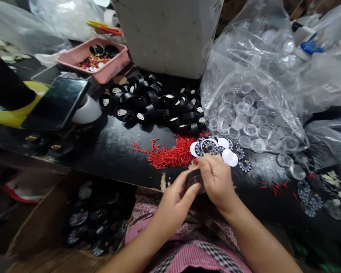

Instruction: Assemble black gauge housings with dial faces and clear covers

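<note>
Near the table's front edge, my left hand (177, 197) is wrapped round a small round black casing (195, 178), its thumb on the rim. My right hand (217, 180) is closed at the casing's right side, thumb and fingers pressed together; whatever they pinch, if anything, is hidden. Just beyond the hands lies a pile of thin red pointers (173, 152). Beside it, black and white printed dials (209, 146) overlap with plain white discs (230, 157). A heap of black casings with whitish plates (156, 100) stands farther back.
An open plastic bag (250, 113) of clear round covers lies at the right. A pink tray (102, 74) with small coloured parts and a phone-like dark screen (58, 102) are at the left. Below the table edge, a box holds finished-looking gauges (78, 217). A grey panel (170, 38) stands behind.
</note>
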Action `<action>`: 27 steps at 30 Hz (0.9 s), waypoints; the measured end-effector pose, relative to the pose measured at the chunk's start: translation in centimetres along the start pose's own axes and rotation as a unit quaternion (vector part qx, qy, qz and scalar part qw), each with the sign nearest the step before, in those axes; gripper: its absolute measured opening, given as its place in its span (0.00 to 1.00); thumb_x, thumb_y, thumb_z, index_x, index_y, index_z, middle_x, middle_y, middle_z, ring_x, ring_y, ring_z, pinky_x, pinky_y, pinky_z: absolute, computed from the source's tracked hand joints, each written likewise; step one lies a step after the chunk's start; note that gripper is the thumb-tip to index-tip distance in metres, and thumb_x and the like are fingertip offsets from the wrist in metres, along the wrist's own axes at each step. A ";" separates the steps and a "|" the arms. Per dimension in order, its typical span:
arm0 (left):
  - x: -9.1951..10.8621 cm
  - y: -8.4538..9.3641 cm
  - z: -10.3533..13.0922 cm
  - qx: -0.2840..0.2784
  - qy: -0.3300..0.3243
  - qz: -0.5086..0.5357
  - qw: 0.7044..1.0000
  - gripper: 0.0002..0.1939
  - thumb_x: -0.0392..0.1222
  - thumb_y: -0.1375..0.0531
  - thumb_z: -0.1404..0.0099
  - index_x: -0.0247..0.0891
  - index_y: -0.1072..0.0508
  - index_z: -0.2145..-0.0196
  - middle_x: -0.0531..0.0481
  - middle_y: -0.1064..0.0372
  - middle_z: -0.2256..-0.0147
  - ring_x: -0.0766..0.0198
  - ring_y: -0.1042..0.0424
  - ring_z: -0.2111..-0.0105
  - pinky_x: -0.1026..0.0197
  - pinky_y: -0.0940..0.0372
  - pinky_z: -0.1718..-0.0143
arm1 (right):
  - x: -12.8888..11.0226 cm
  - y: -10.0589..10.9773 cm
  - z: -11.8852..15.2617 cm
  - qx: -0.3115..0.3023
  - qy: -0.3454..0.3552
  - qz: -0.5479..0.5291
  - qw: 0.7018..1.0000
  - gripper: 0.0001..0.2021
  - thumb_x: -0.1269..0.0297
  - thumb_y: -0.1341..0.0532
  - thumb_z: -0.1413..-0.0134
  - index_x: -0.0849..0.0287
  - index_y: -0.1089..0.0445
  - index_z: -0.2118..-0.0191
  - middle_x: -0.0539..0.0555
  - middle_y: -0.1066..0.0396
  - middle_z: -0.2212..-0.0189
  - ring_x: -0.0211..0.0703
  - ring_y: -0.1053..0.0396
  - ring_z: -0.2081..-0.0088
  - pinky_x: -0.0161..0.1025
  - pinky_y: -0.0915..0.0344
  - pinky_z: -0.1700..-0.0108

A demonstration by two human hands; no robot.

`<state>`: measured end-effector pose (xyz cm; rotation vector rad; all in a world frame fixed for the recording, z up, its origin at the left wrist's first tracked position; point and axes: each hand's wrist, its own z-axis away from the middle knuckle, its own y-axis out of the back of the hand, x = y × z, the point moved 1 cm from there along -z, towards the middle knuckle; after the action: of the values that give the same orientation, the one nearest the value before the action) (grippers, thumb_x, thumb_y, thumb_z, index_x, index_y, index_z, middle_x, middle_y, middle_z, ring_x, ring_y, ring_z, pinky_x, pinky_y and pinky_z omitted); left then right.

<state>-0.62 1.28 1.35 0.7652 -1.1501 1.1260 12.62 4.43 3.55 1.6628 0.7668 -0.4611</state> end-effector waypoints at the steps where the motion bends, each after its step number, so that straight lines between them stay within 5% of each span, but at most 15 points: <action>1: -0.3 0.7 0.6 0.004 0.025 -0.013 1.000 0.18 0.45 0.43 0.33 0.43 0.29 0.46 0.48 0.29 0.44 0.56 0.30 0.43 0.55 0.36 0.41 | -0.1 -0.1 0.3 -0.041 -0.001 -0.010 0.999 0.21 0.55 0.52 0.31 0.57 0.39 0.76 0.48 0.36 0.79 0.38 0.40 0.74 0.39 0.46 0.65; 5: -4.3 6.5 5.3 0.064 0.102 -0.107 0.987 0.20 0.51 0.41 0.35 0.48 0.28 0.46 0.51 0.29 0.43 0.50 0.33 0.41 0.51 0.37 0.40 | 0.2 0.7 1.8 -0.189 0.031 -0.044 0.981 0.13 0.57 0.45 0.33 0.57 0.29 0.65 0.50 0.24 0.68 0.40 0.30 0.65 0.39 0.40 0.60; 9: -8.5 14.0 9.0 0.210 0.105 -0.246 0.940 0.23 0.57 0.44 0.36 0.46 0.28 0.47 0.45 0.32 0.41 0.44 0.37 0.39 0.41 0.46 0.36 | 2.4 2.2 1.9 -0.115 0.003 0.082 0.990 0.12 0.63 0.43 0.36 0.58 0.29 0.50 0.58 0.25 0.51 0.51 0.30 0.50 0.52 0.38 0.47; 12: -7.1 16.7 8.5 0.277 0.026 -0.332 0.901 0.23 0.57 0.45 0.35 0.48 0.29 0.46 0.47 0.33 0.40 0.47 0.36 0.39 0.43 0.46 0.36 | 3.7 2.1 0.7 -0.150 0.054 0.177 0.971 0.29 0.62 0.37 0.43 0.59 0.40 0.36 0.63 0.44 0.34 0.62 0.46 0.35 0.67 0.50 0.37; 14: -4.2 16.6 6.6 0.270 -0.022 -0.352 0.896 0.22 0.55 0.46 0.33 0.48 0.31 0.44 0.48 0.29 0.44 0.51 0.30 0.44 0.47 0.39 0.40 | 4.3 1.6 -0.2 -0.181 0.102 0.211 0.955 0.35 0.59 0.35 0.46 0.57 0.44 0.34 0.62 0.50 0.31 0.64 0.51 0.32 0.72 0.56 0.36; 18: 2.1 15.9 0.0 0.243 -0.146 -0.416 0.864 0.20 0.48 0.47 0.31 0.41 0.29 0.46 0.45 0.26 0.46 0.54 0.28 0.46 0.51 0.36 0.42 | 6.9 0.6 -1.3 -0.193 0.147 0.244 0.939 0.26 0.62 0.41 0.42 0.52 0.37 0.37 0.59 0.38 0.37 0.66 0.41 0.37 0.78 0.49 0.43; 23: 7.7 20.0 -10.2 0.301 -0.183 -0.436 0.828 0.18 0.44 0.47 0.29 0.38 0.32 0.44 0.41 0.32 0.43 0.53 0.33 0.42 0.45 0.40 0.40 | 10.3 0.8 -0.5 -0.159 0.152 0.228 0.948 0.23 0.57 0.45 0.39 0.50 0.35 0.39 0.59 0.37 0.37 0.67 0.42 0.36 0.81 0.48 0.44; 27: 10.7 23.0 -17.3 0.269 -0.165 -0.443 0.839 0.18 0.47 0.41 0.31 0.38 0.31 0.47 0.42 0.33 0.46 0.53 0.30 0.49 0.43 0.33 0.49 | 10.0 1.7 2.5 -0.088 0.118 0.181 0.972 0.25 0.56 0.47 0.36 0.49 0.41 0.35 0.57 0.40 0.36 0.62 0.43 0.35 0.74 0.48 0.39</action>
<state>-17.15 26.81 5.19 1.7642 -0.5745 0.5014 21.11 4.22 -2.53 1.6599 0.6347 0.0629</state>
